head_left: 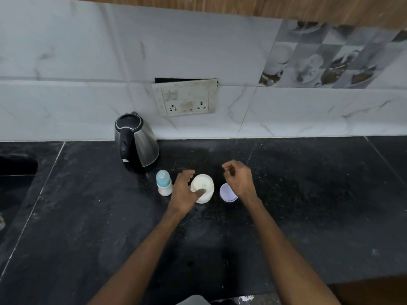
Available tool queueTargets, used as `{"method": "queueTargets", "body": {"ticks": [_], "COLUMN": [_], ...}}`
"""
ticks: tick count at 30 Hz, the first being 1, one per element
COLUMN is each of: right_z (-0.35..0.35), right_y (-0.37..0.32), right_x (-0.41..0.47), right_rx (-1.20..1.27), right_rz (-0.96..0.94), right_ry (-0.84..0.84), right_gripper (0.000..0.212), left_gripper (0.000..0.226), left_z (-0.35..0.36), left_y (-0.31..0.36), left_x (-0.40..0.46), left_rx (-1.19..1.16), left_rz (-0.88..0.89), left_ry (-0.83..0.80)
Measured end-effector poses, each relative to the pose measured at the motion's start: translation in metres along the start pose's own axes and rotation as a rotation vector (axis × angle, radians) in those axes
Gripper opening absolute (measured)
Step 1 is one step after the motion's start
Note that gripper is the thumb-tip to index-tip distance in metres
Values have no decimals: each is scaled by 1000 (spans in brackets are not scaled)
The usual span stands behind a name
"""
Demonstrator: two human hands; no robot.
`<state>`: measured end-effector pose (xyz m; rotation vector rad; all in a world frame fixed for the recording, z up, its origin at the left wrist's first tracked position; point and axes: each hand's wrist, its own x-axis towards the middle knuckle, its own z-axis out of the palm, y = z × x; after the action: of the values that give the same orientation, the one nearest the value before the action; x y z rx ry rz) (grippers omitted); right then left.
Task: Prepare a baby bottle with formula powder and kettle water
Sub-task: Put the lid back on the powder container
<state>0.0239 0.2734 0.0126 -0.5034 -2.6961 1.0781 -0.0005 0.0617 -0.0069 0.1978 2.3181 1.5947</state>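
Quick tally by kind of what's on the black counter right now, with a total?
Steel electric kettle with black handle: 1
Baby bottle with pale blue cap: 1
Open white formula powder jar: 1
Loose lavender round lid: 1
Total: 4

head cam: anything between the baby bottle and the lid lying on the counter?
Yes, in the head view: the open formula jar stands between the baby bottle and the lid, with the left hand gripping the jar's bottle-side wall.
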Motion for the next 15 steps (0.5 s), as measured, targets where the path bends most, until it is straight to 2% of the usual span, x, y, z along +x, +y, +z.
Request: {"method": "queueTargets", "body": {"ticks": [4,7,10,13,15], "right_z": [2,6,20,31,34], "right_y": [7,5,2,-2,-4], "right_x": [-17,-29,-35,-34,-29], "right_rx": [-67,-84,-136,-131,-161], "right_rz": [-50,-229,-331,-328,-343], "right_ry": [-35,-62,-135,-142,-166], "right_gripper": [25,26,23,21,18], "left_gripper": [96,102,96,74,72], "left_z": [12,20,25,25,24], "left_y": [-9,-10,-20,-23,-23], "left_x": [6,7,9,10,10], "left_rx": [115,142,117,78,54], "left_rz": [5,6,26,62,63], "left_ry": [-75,-81,-28,7,22]}}
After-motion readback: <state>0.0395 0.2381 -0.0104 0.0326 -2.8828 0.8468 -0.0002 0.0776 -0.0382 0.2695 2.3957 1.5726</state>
